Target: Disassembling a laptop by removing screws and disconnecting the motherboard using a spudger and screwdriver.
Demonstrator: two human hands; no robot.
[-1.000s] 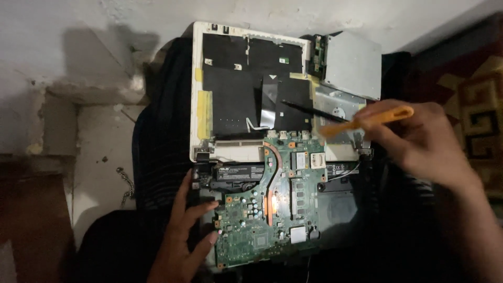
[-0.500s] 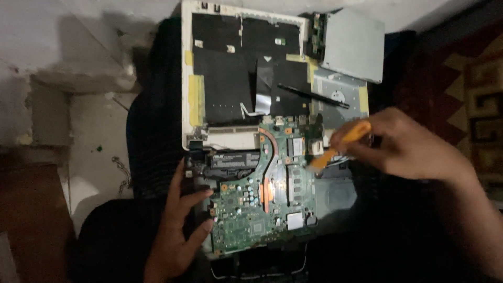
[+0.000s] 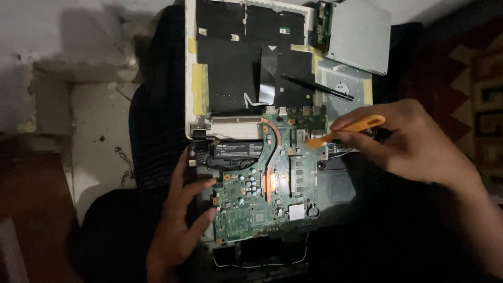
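1 green circuit board (image 3: 267, 183) is lying in the middle of an opened white laptop case (image 3: 189, 78). The left hand (image 3: 181, 225) is resting at the board's left edge, fingers spread apart and holding nothing. The right hand (image 3: 414, 144) is pinching 1 orange pry tool (image 3: 346, 131), its tip touching the board's upper right. 1 black stick (image 3: 317, 87) is lying above, beside 1 grey drive (image 3: 359, 34).

The board (image 3: 267, 178) lies between the hands: left hand (image 3: 181, 225) at its left edge, right hand (image 3: 414, 141) at its right. Beyond the right hand, a drive (image 3: 359, 34).
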